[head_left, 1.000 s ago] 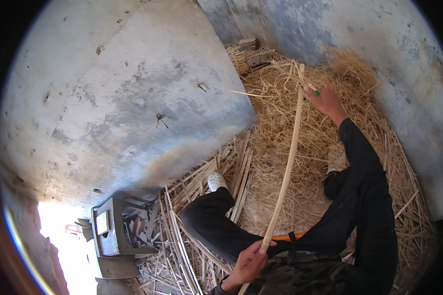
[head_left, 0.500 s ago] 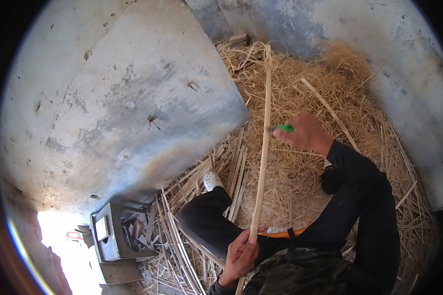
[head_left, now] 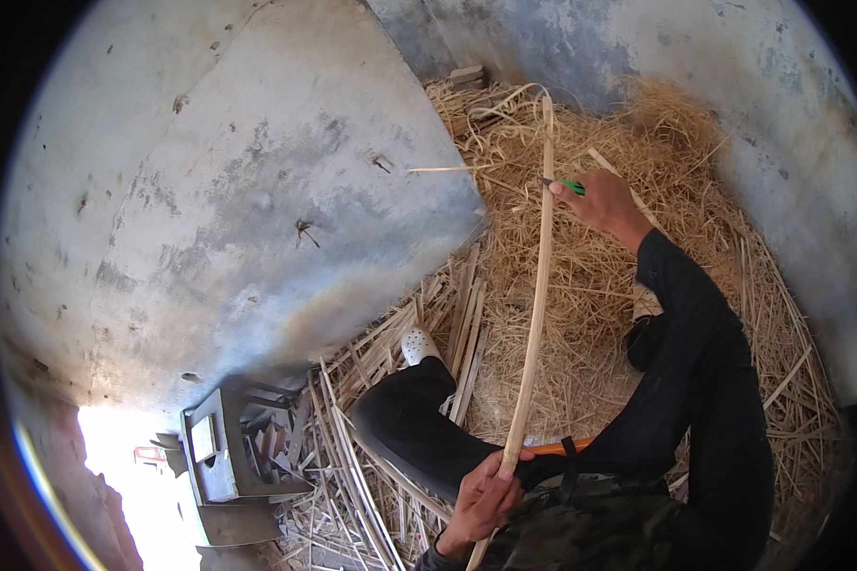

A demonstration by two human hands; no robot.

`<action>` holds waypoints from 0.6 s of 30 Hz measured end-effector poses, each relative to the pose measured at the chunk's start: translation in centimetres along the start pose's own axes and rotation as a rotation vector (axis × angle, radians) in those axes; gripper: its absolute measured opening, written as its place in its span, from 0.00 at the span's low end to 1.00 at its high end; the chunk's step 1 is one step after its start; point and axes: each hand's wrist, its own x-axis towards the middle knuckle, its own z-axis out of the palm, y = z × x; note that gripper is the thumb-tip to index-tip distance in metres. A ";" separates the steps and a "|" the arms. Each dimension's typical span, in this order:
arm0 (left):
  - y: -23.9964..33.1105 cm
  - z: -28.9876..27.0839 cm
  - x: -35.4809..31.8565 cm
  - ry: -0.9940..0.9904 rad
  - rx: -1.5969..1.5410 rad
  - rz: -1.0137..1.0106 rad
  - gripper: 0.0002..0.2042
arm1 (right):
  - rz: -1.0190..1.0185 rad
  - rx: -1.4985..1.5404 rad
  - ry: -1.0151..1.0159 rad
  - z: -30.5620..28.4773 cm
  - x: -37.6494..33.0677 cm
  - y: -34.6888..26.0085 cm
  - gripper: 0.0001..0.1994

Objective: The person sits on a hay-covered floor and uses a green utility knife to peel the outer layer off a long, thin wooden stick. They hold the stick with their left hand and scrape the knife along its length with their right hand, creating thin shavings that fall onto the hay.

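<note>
Straw-littered floor (head_left: 581,285) under curved grey walls. Left hand (head_left: 486,495) clamped on cane (head_left: 539,285) at lower centre; right hand (head_left: 605,202) closed around green-handled knife (head_left: 569,185) upper centre. Shaving mid-stroke; next needs steady blade pressure.

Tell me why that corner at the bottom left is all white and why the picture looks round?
In the head view, daylight glare burns the lower-left opening white; the fisheye lens bends the grey concrete wall and leaves black corners; the long pale split cane strip stays sharp, while the straw is evenly lit.

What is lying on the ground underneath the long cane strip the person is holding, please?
Under the cane strip lie loose straw shavings, a bundle of split canes and the person's dark-trousered leg. The floor itself is covered by straw and cannot be seen.
</note>
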 end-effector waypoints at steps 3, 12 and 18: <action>-0.3 -0.3 -0.3 0.022 0.045 0.025 0.18 | -0.135 0.014 -0.066 0.4 -3.5 -2.8 0.37; -0.1 -0.3 -0.2 -0.084 -0.355 -0.045 0.15 | -0.087 -0.084 -0.039 0.7 -3.0 -2.9 0.39; 0.3 -0.7 -0.5 -0.059 -0.284 -0.011 0.16 | -0.415 0.137 -0.104 2.5 -8.6 -8.2 0.40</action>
